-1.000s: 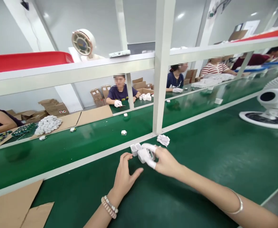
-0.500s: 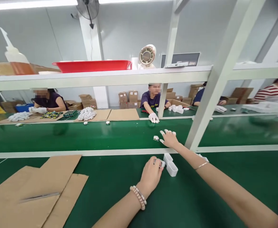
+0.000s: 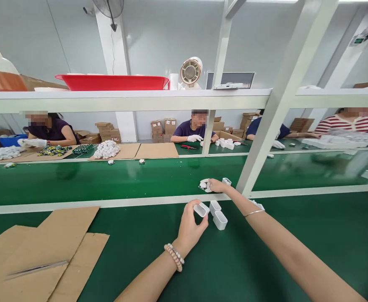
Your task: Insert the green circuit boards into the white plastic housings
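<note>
My left hand (image 3: pixel 190 226) rests on the green bench and pinches a small white plastic shell (image 3: pixel 200 209) between thumb and fingers. Two more white shells (image 3: pixel 218 215) lie just right of it. My right hand (image 3: pixel 217 185), with white finger cots, reaches forward over the white divider rail (image 3: pixel 108 203) onto the green conveyor belt (image 3: pixel 124 180). Its fingers close on a small white part (image 3: pixel 203 184) lying there. A bead bracelet is on my left wrist and a thin bangle on my right.
Flat cardboard sheets (image 3: pixel 42 251) with metal tweezers (image 3: pixel 36 268) lie at the near left. A slanted white frame post (image 3: pixel 275 109) rises right of my right hand. An overhead shelf (image 3: pixel 124 100) carries a red tray (image 3: pixel 111 82). Several people work across the belt.
My right hand went from spread open above the belt to closed on the small white part. My left hand lifted a white shell slightly off the bench. The view shifted a little right.
</note>
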{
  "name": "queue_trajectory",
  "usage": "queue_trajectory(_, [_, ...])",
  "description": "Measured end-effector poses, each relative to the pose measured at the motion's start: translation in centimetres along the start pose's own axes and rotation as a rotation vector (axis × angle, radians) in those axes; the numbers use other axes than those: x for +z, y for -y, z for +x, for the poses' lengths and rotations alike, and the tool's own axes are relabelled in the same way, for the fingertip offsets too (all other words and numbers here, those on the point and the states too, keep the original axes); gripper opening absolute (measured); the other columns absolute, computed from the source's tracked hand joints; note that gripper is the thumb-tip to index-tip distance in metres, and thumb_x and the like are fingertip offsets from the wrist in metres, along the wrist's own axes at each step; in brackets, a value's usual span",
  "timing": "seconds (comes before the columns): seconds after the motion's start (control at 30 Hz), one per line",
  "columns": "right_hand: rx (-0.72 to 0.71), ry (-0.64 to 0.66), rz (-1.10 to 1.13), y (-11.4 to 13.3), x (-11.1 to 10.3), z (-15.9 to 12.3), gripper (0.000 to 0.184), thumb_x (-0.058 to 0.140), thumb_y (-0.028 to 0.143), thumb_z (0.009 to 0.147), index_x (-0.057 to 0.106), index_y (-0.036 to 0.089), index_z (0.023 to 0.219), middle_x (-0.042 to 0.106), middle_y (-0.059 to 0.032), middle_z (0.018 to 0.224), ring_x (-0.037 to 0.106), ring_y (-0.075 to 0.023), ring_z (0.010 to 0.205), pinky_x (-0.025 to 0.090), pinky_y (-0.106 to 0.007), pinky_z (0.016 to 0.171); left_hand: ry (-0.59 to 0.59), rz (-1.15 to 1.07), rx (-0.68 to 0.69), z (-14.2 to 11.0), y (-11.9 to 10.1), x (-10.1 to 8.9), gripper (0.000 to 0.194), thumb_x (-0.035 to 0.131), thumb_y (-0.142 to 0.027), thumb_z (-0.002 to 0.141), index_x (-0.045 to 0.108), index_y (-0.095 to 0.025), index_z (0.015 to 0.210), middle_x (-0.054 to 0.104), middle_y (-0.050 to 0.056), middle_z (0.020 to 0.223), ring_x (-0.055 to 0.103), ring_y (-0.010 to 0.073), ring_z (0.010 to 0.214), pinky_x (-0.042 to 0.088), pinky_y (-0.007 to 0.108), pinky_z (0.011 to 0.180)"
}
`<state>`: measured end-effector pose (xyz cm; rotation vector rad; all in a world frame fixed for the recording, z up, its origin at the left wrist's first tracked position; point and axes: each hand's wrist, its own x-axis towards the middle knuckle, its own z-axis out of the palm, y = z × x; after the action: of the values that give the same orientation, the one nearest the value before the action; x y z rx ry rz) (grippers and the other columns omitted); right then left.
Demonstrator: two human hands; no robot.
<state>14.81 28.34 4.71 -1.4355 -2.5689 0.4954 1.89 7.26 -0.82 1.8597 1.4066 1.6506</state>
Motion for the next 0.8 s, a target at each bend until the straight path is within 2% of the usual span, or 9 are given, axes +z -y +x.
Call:
queue_trajectory(0.17, [-0.057, -0.107, 0.197, 0.3, -0.7, -2.0, 0.028, 0.058, 0.032, 0.093, 0.059, 0.014, 0.115, 0.061, -0.0079, 0.115, 0.062, -0.0206, 0.099, 0.053, -0.041, 0.085, -0.021, -0.002, 0.005, -0.1, -0.1, -0.5, 0.041, 0.058, -0.012, 0.082, 0.046, -0.021, 0.120, 0.055, 0.009, 0.115, 0.056, 0.0210, 0.109, 0.046, 0.040, 0.095])
queue_trajectory(0.27, [-0.147, -0.168, 0.359, 0.6, -1.2, -4.1, 0.029, 0.063, 0.033, 0.089, 0.061, 0.012, 0.110, 0.065, -0.0086, 0.109, 0.063, -0.0199, 0.096, 0.052, -0.040, 0.087, -0.030, 0.020, 0.015, -0.1, -0.2, -0.9, 0.038, 0.059, -0.013, 0.083, 0.049, -0.020, 0.119, 0.055, 0.009, 0.113, 0.055, 0.0218, 0.108, 0.045, 0.041, 0.095])
queue_trajectory(0.4, [-0.281, -0.223, 0.593, 1.0, -0.9, -10.0, 0.043, 0.066, 0.043, 0.084, 0.057, 0.014, 0.115, 0.068, -0.0111, 0.109, 0.065, -0.0197, 0.096, 0.052, -0.036, 0.089, -0.024, 0.069, 0.086, -0.1, -0.3, -1.1, 0.032, 0.067, -0.023, 0.082, 0.059, -0.023, 0.113, 0.056, 0.006, 0.103, 0.053, 0.0227, 0.103, 0.047, 0.039, 0.089])
queue_trajectory(0.5, [-0.338, -0.260, 0.736, 1.6, 0.7, -15.3, 0.050, 0.067, 0.050, 0.081, 0.057, 0.016, 0.115, 0.068, -0.0103, 0.106, 0.065, -0.0206, 0.094, 0.053, -0.036, 0.086, -0.086, 0.193, 0.223, -0.4, -0.6, -1.0, 0.026, 0.069, -0.025, 0.082, 0.066, -0.025, 0.107, 0.051, 0.004, 0.089, 0.053, 0.0199, 0.088, 0.049, 0.034, 0.077])
queue_trajectory(0.57, [-0.358, -0.296, 0.834, 2.2, 2.0, -18.1, 0.050, 0.071, 0.049, 0.078, 0.059, 0.018, 0.114, 0.067, -0.0091, 0.102, 0.064, -0.0205, 0.090, 0.053, -0.037, 0.082, -0.097, 0.226, 0.280, -0.6, -0.7, -0.9, 0.022, 0.067, -0.023, 0.082, 0.065, -0.023, 0.104, 0.050, 0.004, 0.088, 0.054, 0.0188, 0.085, 0.050, 0.033, 0.075])
queue_trajectory(0.7, [-0.361, -0.376, 0.743, 3.3, 4.0, -20.6, 0.043, 0.075, 0.045, 0.076, 0.063, 0.021, 0.110, 0.063, -0.0047, 0.093, 0.055, -0.0160, 0.076, 0.051, -0.033, 0.073, 0.030, 0.132, 0.356, -1.2, -0.6, -0.8, 0.024, 0.058, -0.015, 0.087, 0.053, -0.021, 0.109, 0.054, 0.010, 0.112, 0.058, 0.0216, 0.104, 0.053, 0.037, 0.084])
queue_trajectory(0.8, [-0.408, -0.393, 0.677, 3.7, 4.4, -21.1, 0.040, 0.073, 0.044, 0.078, 0.064, 0.021, 0.109, 0.059, -0.0021, 0.083, 0.049, -0.0142, 0.070, 0.049, -0.030, 0.068, 0.083, 0.123, 0.444, -1.5, -0.6, -0.7, 0.033, 0.051, -0.008, 0.085, 0.049, -0.023, 0.115, 0.056, 0.011, 0.114, 0.060, 0.0217, 0.104, 0.054, 0.038, 0.082])
